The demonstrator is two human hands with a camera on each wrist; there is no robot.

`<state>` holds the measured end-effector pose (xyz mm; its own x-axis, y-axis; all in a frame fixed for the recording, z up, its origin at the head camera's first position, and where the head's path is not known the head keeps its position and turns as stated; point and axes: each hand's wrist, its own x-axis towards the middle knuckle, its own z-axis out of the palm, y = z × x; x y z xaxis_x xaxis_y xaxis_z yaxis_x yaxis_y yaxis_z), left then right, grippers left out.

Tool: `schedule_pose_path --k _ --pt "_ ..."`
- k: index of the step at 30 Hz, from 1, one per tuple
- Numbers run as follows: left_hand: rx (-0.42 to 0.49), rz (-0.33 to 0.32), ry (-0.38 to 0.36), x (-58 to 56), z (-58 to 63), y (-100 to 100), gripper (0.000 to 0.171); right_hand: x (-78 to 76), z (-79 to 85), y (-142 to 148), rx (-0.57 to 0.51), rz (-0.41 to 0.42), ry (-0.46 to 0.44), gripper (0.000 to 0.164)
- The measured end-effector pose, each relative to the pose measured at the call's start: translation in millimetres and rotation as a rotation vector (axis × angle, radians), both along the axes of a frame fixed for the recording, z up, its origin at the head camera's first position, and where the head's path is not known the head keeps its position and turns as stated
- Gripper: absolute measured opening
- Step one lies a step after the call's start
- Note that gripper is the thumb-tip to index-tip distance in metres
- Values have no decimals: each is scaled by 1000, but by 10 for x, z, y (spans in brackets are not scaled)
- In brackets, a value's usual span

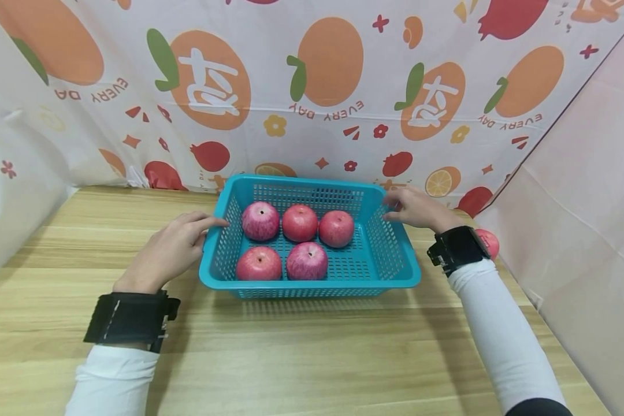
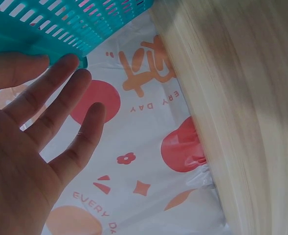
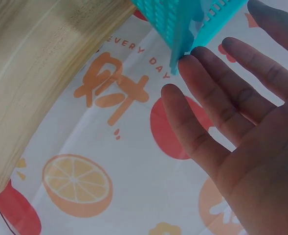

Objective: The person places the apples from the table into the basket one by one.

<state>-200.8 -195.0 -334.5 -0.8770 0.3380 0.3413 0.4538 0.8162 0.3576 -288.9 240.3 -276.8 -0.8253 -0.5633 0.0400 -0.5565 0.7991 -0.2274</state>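
A blue-green plastic basket (image 1: 312,285) with slotted walls sits on the table, with several red and pink apples (image 1: 307,261) inside. In the head view my left hand (image 1: 173,248) is at the basket's left rim, its index finger reaching over the edge. The left wrist view shows the fingers (image 2: 68,110) spread and fairly straight beside the basket. On the other side, my right hand (image 1: 418,208) is at the far right corner of the rim. Its fingers (image 3: 217,100) look extended in the right wrist view, the tips close to the rim; firm contact cannot be told.
Another apple (image 1: 491,242) lies on the table behind my right wrist, partly hidden by the black wrist strap (image 1: 459,249). The wooden table (image 1: 312,358) ends at a fruit-printed cloth (image 1: 312,138) behind the basket. A pale wall (image 1: 577,202) borders the right side.
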Motion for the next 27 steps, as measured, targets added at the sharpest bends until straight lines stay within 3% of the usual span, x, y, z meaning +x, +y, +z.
schedule_pose_path --k 19,27 --pt "11 11 -31 10 -2 -2 40 7 -50 197 -37 -2 -21 28" --pt "11 10 -28 3 -15 -1 40 15 -30 287 -11 -50 -44 29"
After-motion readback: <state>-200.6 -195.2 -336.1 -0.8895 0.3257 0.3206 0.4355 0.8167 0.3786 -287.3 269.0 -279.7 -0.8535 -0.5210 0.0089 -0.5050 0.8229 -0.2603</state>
